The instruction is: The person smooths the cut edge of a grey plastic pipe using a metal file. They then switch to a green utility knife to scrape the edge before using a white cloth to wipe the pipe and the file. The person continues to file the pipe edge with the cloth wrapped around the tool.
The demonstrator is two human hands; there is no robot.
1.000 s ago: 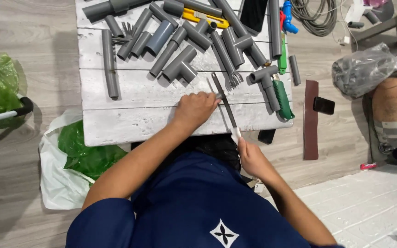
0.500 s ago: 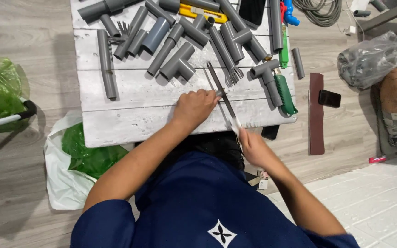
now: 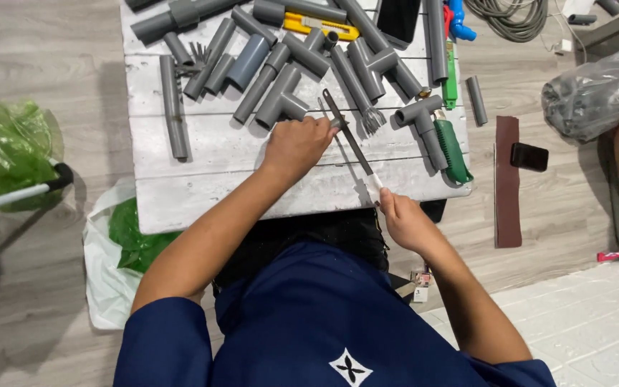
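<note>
My left hand (image 3: pixel 296 145) rests on the white wooden board (image 3: pixel 202 193), fingers curled over a small grey pipe piece (image 3: pixel 336 123) that is mostly hidden. My right hand (image 3: pixel 404 221) grips the pale handle of a long thin dark blade or file (image 3: pixel 347 132), which slants up-left across the board to the pipe piece by my left fingers. A grey T-fitting (image 3: pixel 281 100) lies just above my left hand.
Several grey pipes and fittings cover the board's far half, with a yellow utility knife (image 3: pixel 320 27), a dark phone (image 3: pixel 401 18) and a green-handled tool (image 3: pixel 453 149). A brown strip (image 3: pixel 507 183), a plastic bag of parts (image 3: pixel 596 93) and green bags (image 3: pixel 5 147) lie on the floor.
My right hand has pulled back toward me, drawing the blade down-right along the pipe piece. My left hand stays in place on the board.
</note>
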